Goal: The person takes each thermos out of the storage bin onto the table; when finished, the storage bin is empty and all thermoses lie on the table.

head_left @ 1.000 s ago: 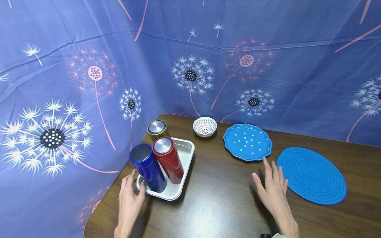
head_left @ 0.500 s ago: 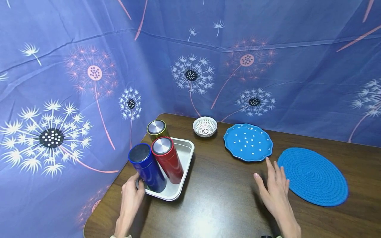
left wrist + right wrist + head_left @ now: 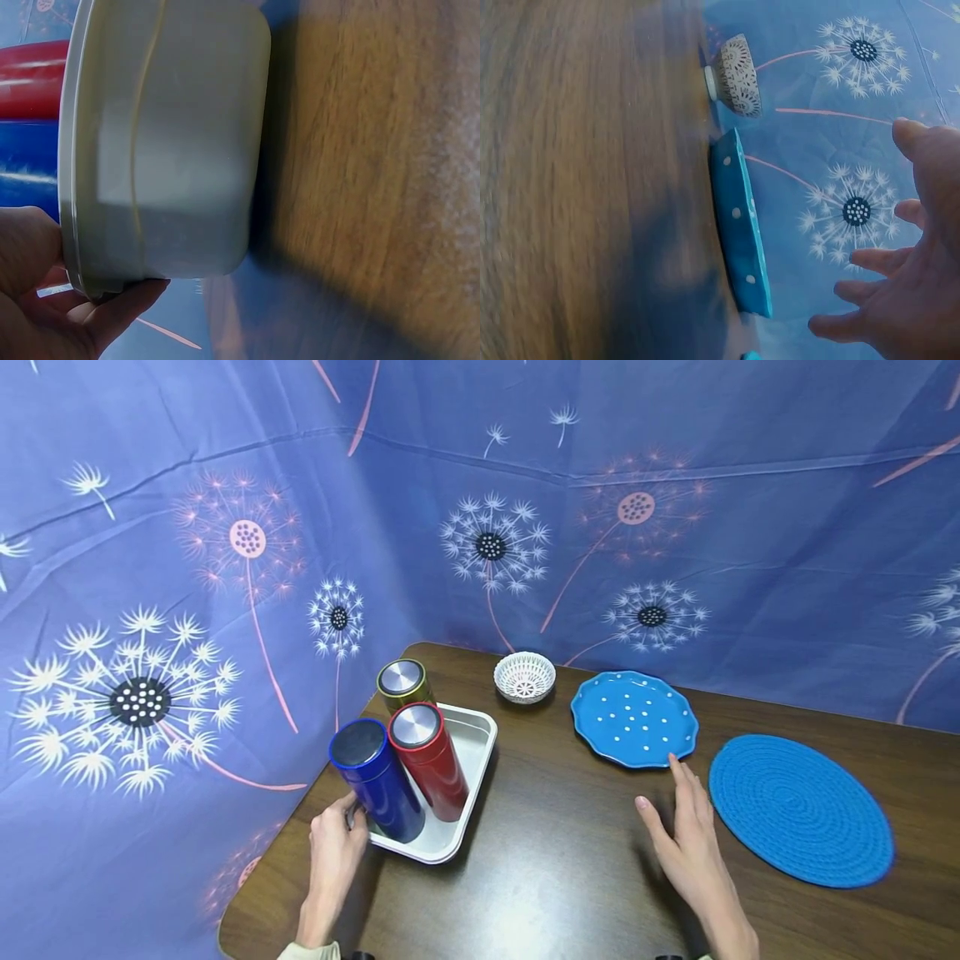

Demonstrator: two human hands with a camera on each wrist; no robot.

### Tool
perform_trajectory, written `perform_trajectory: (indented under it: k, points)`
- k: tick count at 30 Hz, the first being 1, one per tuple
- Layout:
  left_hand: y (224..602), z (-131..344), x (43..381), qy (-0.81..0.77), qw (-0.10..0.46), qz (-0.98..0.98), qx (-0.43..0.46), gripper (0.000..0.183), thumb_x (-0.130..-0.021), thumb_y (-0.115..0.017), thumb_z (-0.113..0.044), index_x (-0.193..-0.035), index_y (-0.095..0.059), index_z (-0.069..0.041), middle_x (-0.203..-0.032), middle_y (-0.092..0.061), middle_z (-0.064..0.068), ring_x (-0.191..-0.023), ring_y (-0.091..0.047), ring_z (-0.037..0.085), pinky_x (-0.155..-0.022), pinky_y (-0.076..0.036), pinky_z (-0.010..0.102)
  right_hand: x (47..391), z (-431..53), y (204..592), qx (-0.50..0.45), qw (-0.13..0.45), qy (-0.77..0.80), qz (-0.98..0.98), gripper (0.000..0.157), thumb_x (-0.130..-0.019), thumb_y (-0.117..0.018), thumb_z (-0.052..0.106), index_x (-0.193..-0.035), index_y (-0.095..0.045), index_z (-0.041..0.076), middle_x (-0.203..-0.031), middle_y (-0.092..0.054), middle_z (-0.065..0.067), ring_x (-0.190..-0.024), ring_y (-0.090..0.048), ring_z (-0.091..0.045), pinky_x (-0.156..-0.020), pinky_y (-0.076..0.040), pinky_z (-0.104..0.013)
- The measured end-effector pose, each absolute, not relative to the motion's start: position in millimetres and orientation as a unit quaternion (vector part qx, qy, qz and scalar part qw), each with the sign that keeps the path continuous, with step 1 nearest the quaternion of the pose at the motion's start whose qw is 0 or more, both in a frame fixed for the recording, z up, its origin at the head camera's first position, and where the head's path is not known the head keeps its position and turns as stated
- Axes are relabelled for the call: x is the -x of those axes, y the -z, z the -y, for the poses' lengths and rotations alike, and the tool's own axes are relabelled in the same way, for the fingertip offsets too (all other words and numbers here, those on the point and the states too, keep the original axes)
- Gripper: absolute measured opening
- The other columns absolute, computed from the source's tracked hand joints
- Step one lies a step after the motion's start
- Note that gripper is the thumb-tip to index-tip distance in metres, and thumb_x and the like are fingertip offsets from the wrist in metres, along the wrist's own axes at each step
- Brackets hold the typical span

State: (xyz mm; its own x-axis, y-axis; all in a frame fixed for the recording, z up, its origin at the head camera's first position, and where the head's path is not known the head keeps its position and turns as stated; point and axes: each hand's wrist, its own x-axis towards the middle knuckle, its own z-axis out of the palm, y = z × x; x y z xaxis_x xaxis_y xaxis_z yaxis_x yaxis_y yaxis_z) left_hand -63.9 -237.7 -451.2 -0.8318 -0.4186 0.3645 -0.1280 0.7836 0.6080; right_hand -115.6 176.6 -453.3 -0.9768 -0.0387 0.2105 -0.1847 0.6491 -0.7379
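My left hand (image 3: 335, 841) grips the near left corner of a pale rectangular tray (image 3: 480, 752), thumb and fingers around its rim. In the left wrist view, the thumb is near the blue flask and the fingers reach under the tray's edge (image 3: 69, 187). A blue flask (image 3: 386, 793) and a red flask (image 3: 438, 768) stand in the tray. Behind them a gold-green flask (image 3: 402, 681) is partly hidden. My right hand (image 3: 693, 852) hovers with spread fingers, holding nothing. Its index fingertip overlaps the near edge of a blue polka-dot plate (image 3: 626, 727) in the head view.
A white patterned bowl (image 3: 525, 678) sits at the back, left of the plate. To the right lies a round blue woven placemat (image 3: 802, 810). A dandelion-print cloth (image 3: 420, 527) closes off the back and left sides of the wooden table (image 3: 555, 860).
My left hand has closed its fingers and thumb onto the tray's corner rim. My right hand keeps nearly the same place. The head view has shifted slightly.
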Motion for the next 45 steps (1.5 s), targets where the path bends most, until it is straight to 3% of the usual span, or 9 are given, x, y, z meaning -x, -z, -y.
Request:
perform_trajectory:
  k: [9,16,26,37,45]
  points:
    - [447.5,234.7,65.7,0.289,0.257,0.910,-0.149,0.026,-0.081,-0.056,0.007,-0.097,-0.075,-0.001,-0.090,-0.072,0.022,-0.084,-0.067,0.048,-0.066,-0.045,0.060,121.7,-163.0,453.8,-0.096,0.116,-0.455,0.878,0.085,-0.093,-0.066,0.022,-0.158,-0.012,0.017,-0.153,-0.023,-0.030,-0.139,-0.025,-0.050,-0.100,-0.027,-0.070]
    - [446.7,234.0,65.7,0.291,0.252,0.910,-0.156,0.030,-0.081,-0.056,0.006,-0.104,-0.074,-0.001,-0.097,-0.072,0.024,-0.088,-0.066,0.049,-0.068,-0.046,0.061,123.8,-145.5,452.6,-0.112,0.078,-0.482,0.866,0.088,-0.092,-0.068,0.022,-0.158,-0.009,0.016,-0.150,-0.026,-0.029,-0.134,-0.035,-0.050,-0.094,-0.041,-0.063]
    - [449.6,235.0,65.2,0.289,0.255,0.909,-0.159,0.029,-0.081,-0.057,0.006,-0.104,-0.074,0.001,-0.096,-0.072,0.024,-0.088,-0.066,0.049,-0.068,-0.046,0.060,130.0,-113.3,450.5,-0.143,0.024,-0.509,0.849,0.091,-0.091,-0.070,0.027,-0.158,-0.007,0.025,-0.156,-0.022,-0.022,-0.137,-0.035,-0.047,-0.098,-0.041,-0.058]
    - [449.4,235.6,64.2,0.287,0.249,0.910,-0.166,0.030,-0.082,-0.056,0.006,-0.107,-0.072,0.002,-0.100,-0.071,0.024,-0.091,-0.066,0.048,-0.070,-0.046,0.060,134.6,-72.7,446.6,-0.199,0.044,-0.532,0.822,0.096,-0.083,-0.078,0.018,-0.156,-0.016,0.018,-0.153,-0.032,-0.019,-0.135,-0.041,-0.042,-0.098,-0.043,-0.057]
    - [452.8,234.3,63.9,0.290,0.248,0.909,-0.168,0.031,-0.082,-0.057,0.006,-0.108,-0.073,0.000,-0.102,-0.071,0.023,-0.092,-0.066,0.048,-0.070,-0.046,0.060,136.7,-45.0,442.6,-0.230,0.032,-0.560,0.795,0.098,-0.081,-0.080,0.021,-0.156,-0.017,0.021,-0.154,-0.034,-0.015,-0.135,-0.044,-0.037,-0.100,-0.043,-0.054]
